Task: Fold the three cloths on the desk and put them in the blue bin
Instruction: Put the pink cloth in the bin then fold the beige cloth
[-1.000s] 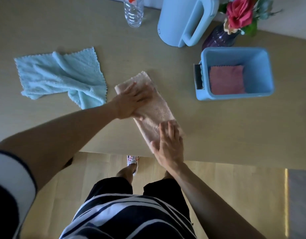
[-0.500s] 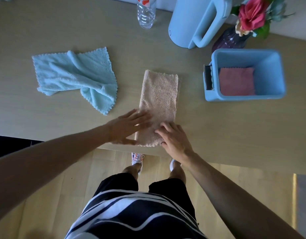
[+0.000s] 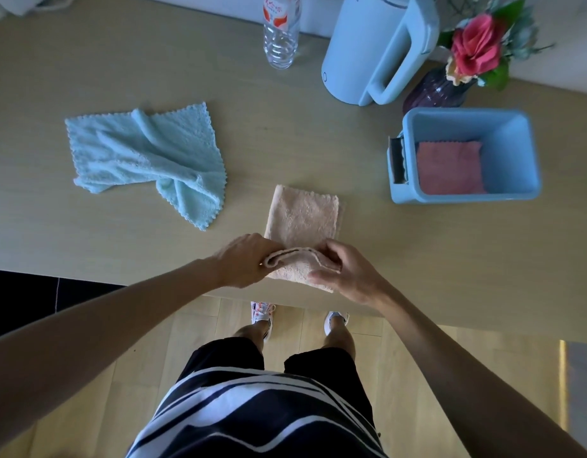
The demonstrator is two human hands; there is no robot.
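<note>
A beige cloth (image 3: 302, 219), folded into a narrow strip, lies on the desk (image 3: 318, 153) near its front edge. My left hand (image 3: 242, 262) pinches the strip's near left corner and my right hand (image 3: 345, 271) pinches the near right corner; the near end is lifted and curling over. A light blue cloth (image 3: 146, 157) lies crumpled and unfolded to the left. The blue bin (image 3: 516, 153) stands at the right with a folded pink cloth (image 3: 449, 168) flat inside it.
Along the desk's back edge stand a clear plastic bottle (image 3: 280, 31), a pale blue jug with a handle (image 3: 368, 51) and a purple vase with a pink flower (image 3: 450, 77). The vase is just behind the bin. My feet show below the desk's front edge.
The beige strip was turned from slanted to straight. My hands slid from flat on it to its near end, then gripped and lifted that end.
</note>
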